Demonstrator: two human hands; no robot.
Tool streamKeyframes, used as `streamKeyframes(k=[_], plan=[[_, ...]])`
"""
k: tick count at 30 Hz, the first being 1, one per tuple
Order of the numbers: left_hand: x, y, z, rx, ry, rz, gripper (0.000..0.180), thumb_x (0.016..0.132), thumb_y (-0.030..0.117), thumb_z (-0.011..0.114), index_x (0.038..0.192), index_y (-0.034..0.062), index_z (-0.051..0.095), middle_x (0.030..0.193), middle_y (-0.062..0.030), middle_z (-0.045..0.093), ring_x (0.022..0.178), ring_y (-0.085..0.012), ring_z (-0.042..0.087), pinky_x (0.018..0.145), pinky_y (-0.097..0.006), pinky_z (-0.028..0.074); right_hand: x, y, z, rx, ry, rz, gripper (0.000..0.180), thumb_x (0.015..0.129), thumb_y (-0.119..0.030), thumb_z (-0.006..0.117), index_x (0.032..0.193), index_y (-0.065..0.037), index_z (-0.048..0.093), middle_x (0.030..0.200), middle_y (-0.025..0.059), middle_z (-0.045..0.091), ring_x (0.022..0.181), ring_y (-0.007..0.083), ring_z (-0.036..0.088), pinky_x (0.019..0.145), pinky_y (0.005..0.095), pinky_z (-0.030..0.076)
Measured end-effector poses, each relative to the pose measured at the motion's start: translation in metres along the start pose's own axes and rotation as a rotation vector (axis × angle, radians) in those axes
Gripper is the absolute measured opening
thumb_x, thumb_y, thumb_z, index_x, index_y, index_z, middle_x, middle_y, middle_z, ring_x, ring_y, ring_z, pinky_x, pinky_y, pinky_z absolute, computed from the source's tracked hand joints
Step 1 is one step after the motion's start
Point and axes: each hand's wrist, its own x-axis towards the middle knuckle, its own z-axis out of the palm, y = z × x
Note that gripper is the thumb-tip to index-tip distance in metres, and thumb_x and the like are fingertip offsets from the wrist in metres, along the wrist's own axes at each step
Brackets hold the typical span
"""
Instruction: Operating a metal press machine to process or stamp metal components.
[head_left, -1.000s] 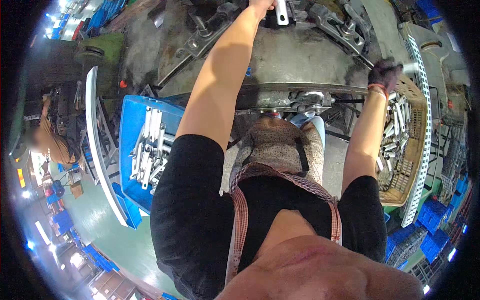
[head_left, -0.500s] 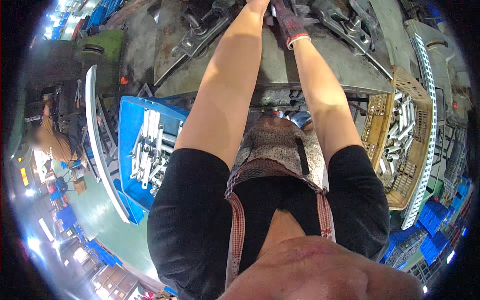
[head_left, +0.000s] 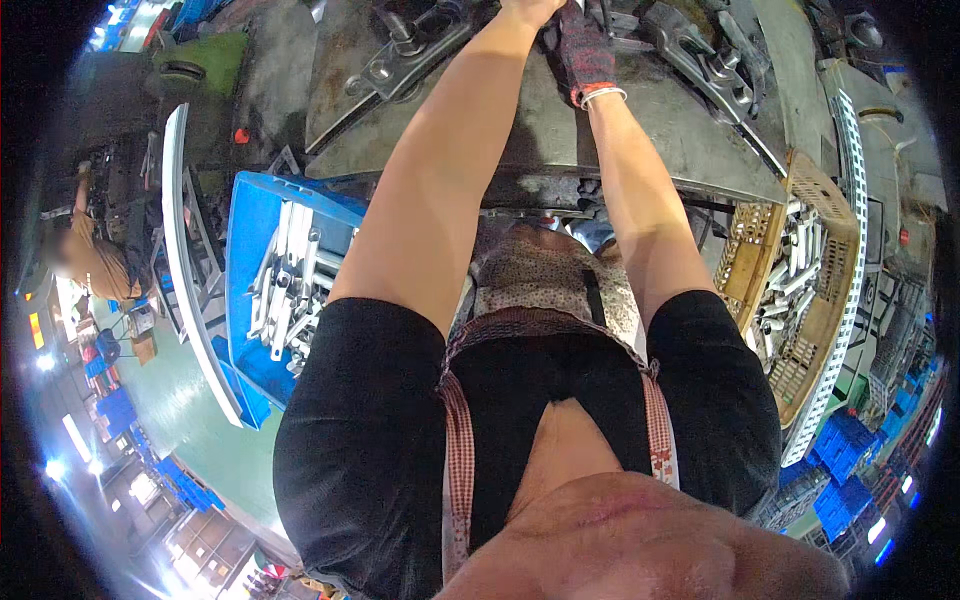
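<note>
While both arms are stretched forward over the grey metal desk (head_left: 640, 120), the left hand (head_left: 528, 8) and gloved right hand (head_left: 583, 45) are seen at its far edge; neither grip can be told. Left of the desk sits a blue crate (head_left: 250, 240) of metal parts, right of it a tan basket (head_left: 820, 290).

Reaching both bare arms straight forward, close together. Keeping left hand (head_left: 530, 8) at the top edge, mostly cut off, grip unclear. Wearing a dark glove on right hand (head_left: 583, 45), fingers hidden.
</note>
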Motion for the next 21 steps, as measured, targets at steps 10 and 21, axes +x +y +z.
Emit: streamKeyframes(k=[10, 21], plan=[[-0.138, -0.115, -0.073, -0.607, 0.357, 0.156, 0.034, 0.1, 0.03, 0.064, 0.114, -0.0002, 0.07, 0.084, -0.0098, 0.068, 0.081, -0.0237, 0.068, 0.071, -0.035, 0.054, 0.008, 0.051, -0.02, -0.52, 0.09, -0.095, 0.051, 0.088, -0.051, 0.075, 0.107, -0.005, 0.069, 0.08, 0.0062, 0.069, 0.068, 0.0179, 0.063, 0.063, 0.0339, 0.049], [-0.323, -0.423, -0.234, 0.594, -0.255, -0.861, 0.055, 0.088, 0.034, 0.072, 0.137, 0.0125, 0.059, 0.131, -0.0233, 0.066, 0.126, -0.037, 0.062, 0.108, -0.047, 0.048, -0.01, 0.033, -0.01, -0.38, 0.113, 0.136, 0.048, 0.094, -0.048, 0.068, 0.126, -0.012, 0.068, 0.103, 0.0147, 0.069, 0.093, 0.0291, 0.069, 0.08, 0.041, 0.054]])
